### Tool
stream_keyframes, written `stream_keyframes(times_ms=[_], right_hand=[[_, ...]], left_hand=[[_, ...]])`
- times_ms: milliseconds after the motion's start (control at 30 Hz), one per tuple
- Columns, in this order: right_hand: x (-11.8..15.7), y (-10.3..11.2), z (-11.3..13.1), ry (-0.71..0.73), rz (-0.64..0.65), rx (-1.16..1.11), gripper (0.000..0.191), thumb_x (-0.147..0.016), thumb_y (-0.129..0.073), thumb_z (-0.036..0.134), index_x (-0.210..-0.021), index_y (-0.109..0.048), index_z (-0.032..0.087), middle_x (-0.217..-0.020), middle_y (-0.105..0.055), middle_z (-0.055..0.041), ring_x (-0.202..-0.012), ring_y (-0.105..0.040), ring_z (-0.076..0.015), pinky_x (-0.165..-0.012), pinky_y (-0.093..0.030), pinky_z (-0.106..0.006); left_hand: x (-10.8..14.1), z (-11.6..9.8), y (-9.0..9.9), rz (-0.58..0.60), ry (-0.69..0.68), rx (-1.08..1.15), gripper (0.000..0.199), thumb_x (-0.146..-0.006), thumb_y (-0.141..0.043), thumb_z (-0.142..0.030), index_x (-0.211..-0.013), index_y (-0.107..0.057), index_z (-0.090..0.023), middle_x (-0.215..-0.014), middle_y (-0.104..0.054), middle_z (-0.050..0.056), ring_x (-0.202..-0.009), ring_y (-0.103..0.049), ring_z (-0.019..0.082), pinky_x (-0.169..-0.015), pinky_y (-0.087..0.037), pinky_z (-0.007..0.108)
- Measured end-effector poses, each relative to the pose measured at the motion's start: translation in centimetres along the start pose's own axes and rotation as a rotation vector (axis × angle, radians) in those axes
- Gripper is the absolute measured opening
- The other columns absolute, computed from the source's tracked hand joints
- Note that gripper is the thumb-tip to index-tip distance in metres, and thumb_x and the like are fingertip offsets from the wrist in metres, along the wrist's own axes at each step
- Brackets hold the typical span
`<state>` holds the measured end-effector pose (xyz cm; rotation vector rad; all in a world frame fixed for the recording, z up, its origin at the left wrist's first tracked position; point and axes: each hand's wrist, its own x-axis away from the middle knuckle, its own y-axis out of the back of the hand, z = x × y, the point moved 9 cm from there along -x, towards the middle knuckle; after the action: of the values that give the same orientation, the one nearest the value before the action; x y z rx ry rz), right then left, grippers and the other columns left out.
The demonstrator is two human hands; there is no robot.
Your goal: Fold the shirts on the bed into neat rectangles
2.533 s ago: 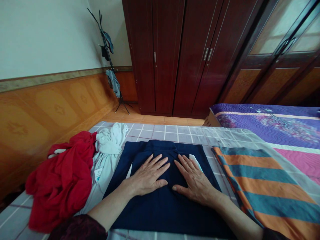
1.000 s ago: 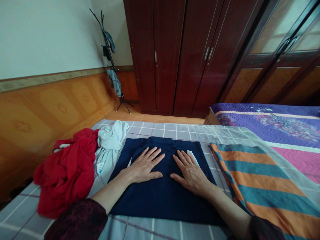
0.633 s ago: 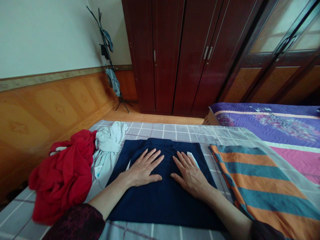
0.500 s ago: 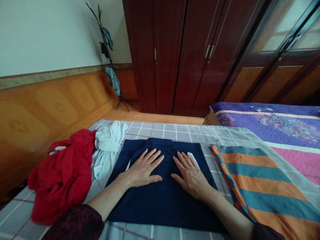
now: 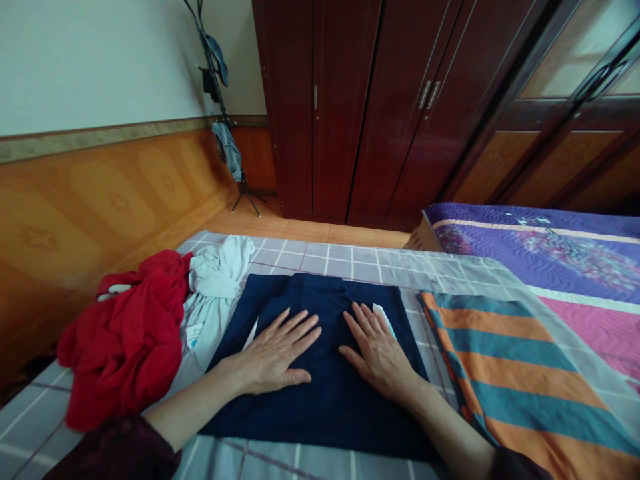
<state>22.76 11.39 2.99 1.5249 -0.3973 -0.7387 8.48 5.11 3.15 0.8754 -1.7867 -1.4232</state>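
Observation:
A folded navy blue garment (image 5: pixel 330 400) lies flat on the grey checked bedsheet (image 5: pixel 350 260) in front of me. My left hand (image 5: pixel 274 353) rests palm down on its left half, fingers spread. My right hand (image 5: pixel 376 352) lies palm down on its right half, fingers spread too. Neither hand grips anything. A small white tag (image 5: pixel 385 317) peeks out by my right fingers.
A crumpled red garment (image 5: pixel 127 333) and a white garment (image 5: pixel 215 287) lie to the left. An orange and teal striped cloth (image 5: pixel 510 373) lies to the right, a purple quilt (image 5: pixel 545 247) beyond. A dark wooden wardrobe (image 5: pixel 380 107) and a coat stand (image 5: pixel 220 100) stand behind.
Both hands have slid a little toward me along the navy garment, still pressed flat. The view has tilted slightly.

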Motion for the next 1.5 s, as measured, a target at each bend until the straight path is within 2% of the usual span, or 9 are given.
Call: stream_keyframes(times_ms=[100, 167, 333, 433, 800, 900, 1033, 1333, 1500], right_hand=[[0.0, 0.4, 0.1, -0.011, -0.007, -0.009, 0.06, -0.091, -0.044, 0.05, -0.138, -0.044, 0.012, -0.146, -0.034, -0.0196, -0.136, -0.029, -0.0331, -0.11, -0.026, -0.054], [0.1, 1.2, 0.8, -0.027, -0.018, -0.007, 0.06, -0.09, -0.048, 0.047, -0.137, -0.045, 0.01, -0.146, -0.034, -0.0211, -0.136, -0.029, -0.0346, -0.109, -0.028, -0.054], [1.7, 3.2, 7.6, 0.156, -0.017, -0.05, 0.064, -0.088, -0.053, 0.041, -0.142, -0.036, 0.012, -0.15, -0.026, -0.0173, -0.138, -0.023, -0.0318, -0.108, -0.033, -0.049], [4.1, 3.0, 10.4, 0.278, 0.023, -0.06, 0.076, -0.085, -0.054, 0.048, -0.146, -0.027, 0.011, -0.15, -0.027, -0.0172, -0.138, -0.025, -0.0307, -0.106, -0.037, -0.046], [14.7, 3.7, 2.2, -0.07, -0.11, 0.202, 0.076, -0.086, -0.05, 0.043, -0.148, -0.02, 0.012, -0.15, -0.028, -0.0155, -0.135, -0.033, -0.0306, -0.099, -0.041, -0.044], [14.9, 4.5, 3.2, -0.045, -0.143, 0.226, 0.071, -0.085, -0.051, 0.04, -0.147, -0.027, 0.015, -0.15, -0.029, -0.0153, -0.134, -0.034, -0.032, -0.099, -0.04, -0.045], [14.5, 4.2, 3.8, 0.075, -0.082, 0.214, 0.062, -0.082, -0.044, 0.015, -0.143, -0.035, 0.021, -0.148, -0.035, -0.0071, -0.131, -0.041, -0.0242, -0.099, -0.043, -0.038], [15.8, 3.2, -0.2, 0.011, -0.077, 0.115, 0.05, -0.084, -0.037, 0.007, -0.127, -0.056, 0.023, -0.135, -0.052, -0.0038, -0.117, -0.056, -0.0203, -0.09, -0.052, -0.034], [14.6, 5.9, 0.4, -0.007, -0.095, 0.111, 0.04, -0.082, -0.043, 0.015, -0.116, -0.064, 0.023, -0.131, -0.056, -0.0048, -0.113, -0.059, -0.0233, -0.086, -0.055, -0.037]], left_hand=[[2.7, 1.5, 0.7, -0.049, 0.111, -0.069, 0.072, -0.092, -0.039, -0.056, -0.149, -0.007, -0.027, -0.156, -0.012, 0.005, -0.143, -0.008, 0.025, -0.115, -0.008, 0.049], [4.2, 0.3, 0.8, -0.061, 0.113, -0.078, 0.073, -0.092, -0.044, -0.052, -0.149, -0.006, -0.028, -0.156, -0.014, 0.004, -0.143, -0.009, 0.025, -0.115, -0.008, 0.049], [5.8, -5.2, -0.8, -0.055, -0.026, 0.007, 0.083, -0.087, -0.049, -0.058, -0.15, -0.005, -0.025, -0.155, -0.017, 0.007, -0.142, -0.017, 0.027, -0.114, -0.018, 0.05], [6.8, -5.3, -1.3, -0.092, -0.018, -0.004, 0.083, -0.087, -0.047, -0.06, -0.15, -0.005, -0.024, -0.155, -0.018, 0.007, -0.141, -0.02, 0.027, -0.114, -0.02, 0.049], [14.9, 0.6, -0.2, -0.282, 0.141, -0.32, 0.066, -0.09, -0.049, -0.04, -0.148, -0.024, -0.02, -0.148, -0.037, 0.005, -0.135, -0.034, 0.021, -0.112, -0.027, 0.037], [14.9, -0.6, 0.2, -0.306, 0.086, -0.369, 0.058, -0.089, -0.045, -0.022, -0.146, -0.029, -0.024, -0.147, -0.039, 0.001, -0.135, -0.034, 0.021, -0.114, -0.024, 0.039], [14.5, -1.9, 0.3, -0.273, -0.015, -0.339, 0.083, -0.072, -0.034, 0.004, -0.148, -0.023, -0.028, -0.142, -0.046, -0.006, -0.126, -0.046, 0.013, -0.11, -0.032, 0.028], [15.3, 0.0, 0.8, -0.337, -0.002, -0.267, 0.09, -0.07, -0.034, 0.003, -0.149, -0.012, -0.032, -0.133, -0.055, -0.008, -0.116, -0.056, 0.013, -0.1, -0.044, 0.021], [15.8, -0.2, 1.0, -0.211, 0.004, -0.186, 0.072, -0.082, -0.044, -0.013, -0.148, -0.021, -0.029, -0.144, -0.041, -0.003, -0.126, -0.048, 0.019, -0.098, -0.046, 0.026]])
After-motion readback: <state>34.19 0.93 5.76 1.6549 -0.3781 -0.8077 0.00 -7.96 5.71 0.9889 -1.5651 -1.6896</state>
